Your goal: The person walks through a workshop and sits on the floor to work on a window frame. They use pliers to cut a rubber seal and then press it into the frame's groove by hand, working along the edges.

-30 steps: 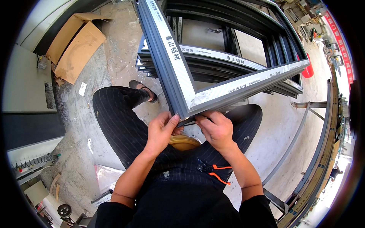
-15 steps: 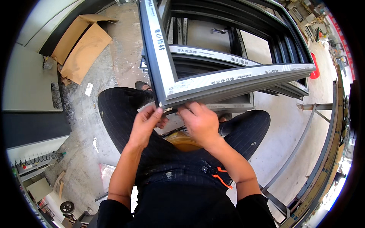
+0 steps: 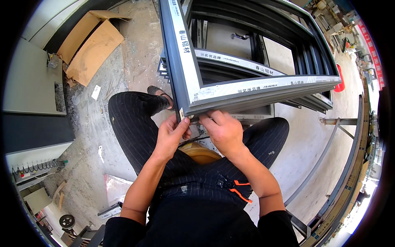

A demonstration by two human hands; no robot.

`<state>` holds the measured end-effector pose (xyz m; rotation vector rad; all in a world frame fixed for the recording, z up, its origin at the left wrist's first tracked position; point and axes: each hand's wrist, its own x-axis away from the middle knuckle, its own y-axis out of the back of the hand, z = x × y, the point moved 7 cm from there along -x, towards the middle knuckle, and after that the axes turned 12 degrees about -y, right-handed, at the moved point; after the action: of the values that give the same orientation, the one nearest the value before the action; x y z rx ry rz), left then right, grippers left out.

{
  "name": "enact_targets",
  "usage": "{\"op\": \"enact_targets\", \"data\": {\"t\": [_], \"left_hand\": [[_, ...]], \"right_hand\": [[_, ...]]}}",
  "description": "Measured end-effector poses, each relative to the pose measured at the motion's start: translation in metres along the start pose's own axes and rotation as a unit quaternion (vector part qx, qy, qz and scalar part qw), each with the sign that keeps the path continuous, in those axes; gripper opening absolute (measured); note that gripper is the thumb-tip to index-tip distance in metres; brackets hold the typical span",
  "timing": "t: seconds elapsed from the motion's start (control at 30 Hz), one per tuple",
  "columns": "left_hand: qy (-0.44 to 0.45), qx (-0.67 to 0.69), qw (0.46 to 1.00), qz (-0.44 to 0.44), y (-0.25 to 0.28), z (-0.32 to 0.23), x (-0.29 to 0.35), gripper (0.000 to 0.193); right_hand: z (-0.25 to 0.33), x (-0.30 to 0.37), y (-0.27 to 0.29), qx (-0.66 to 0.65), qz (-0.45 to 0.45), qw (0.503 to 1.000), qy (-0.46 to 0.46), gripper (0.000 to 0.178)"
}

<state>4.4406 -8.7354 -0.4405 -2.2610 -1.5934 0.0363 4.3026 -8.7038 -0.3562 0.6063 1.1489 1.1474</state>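
Note:
A dark grey metal window frame [image 3: 238, 89] with white printed film along its face stands tilted in front of me, above my knees. At its near left corner my left hand [image 3: 172, 133] is closed, thumb and fingers pinched together just below the edge. My right hand [image 3: 222, 131] is closed too, its fingers curled up against the underside of the near rail. Something dark and narrow shows between the two hands, too small to name. The frame's edge and my own fingers hide what either hand grips. More frames are stacked behind the near one.
A round, yellow-brown seat [image 3: 200, 152] shows between my legs. An orange-handled tool [image 3: 240, 195] is at my waist. An opened cardboard box [image 3: 94, 51] lies at the far left, and a grey metal rack [image 3: 317, 168] stands to the right. Behind the frames is something red [image 3: 340, 79].
Both hands have shifted slightly right in the picture, together with the near frame corner, as the view has moved a little. Their grip at the corner looks much the same.

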Motion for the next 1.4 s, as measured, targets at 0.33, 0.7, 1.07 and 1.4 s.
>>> {"op": "enact_targets", "data": {"t": [0.33, 0.7, 1.07, 1.4], "left_hand": [[0.030, 0.123, 0.991, -0.050, -0.015, 0.022, 0.006, 0.023], [0.034, 0.162, 0.985, -0.045, -0.014, 0.018, 0.010, 0.032], [0.046, 0.124, 0.991, -0.033, -0.017, 0.015, 0.014, 0.034], [0.019, 0.178, 0.983, -0.029, -0.033, 0.030, 0.004, 0.033]], "right_hand": [[-0.001, 0.005, -0.002, 0.006, -0.023, 1.000, 0.016, 0.030], [-0.004, 0.005, -0.001, -0.011, -0.028, 0.999, 0.013, 0.029], [-0.003, 0.007, -0.003, -0.008, -0.023, 1.000, 0.015, 0.030], [-0.054, 0.073, 0.011, 0.066, -0.053, 0.992, -0.096, 0.045]]}}
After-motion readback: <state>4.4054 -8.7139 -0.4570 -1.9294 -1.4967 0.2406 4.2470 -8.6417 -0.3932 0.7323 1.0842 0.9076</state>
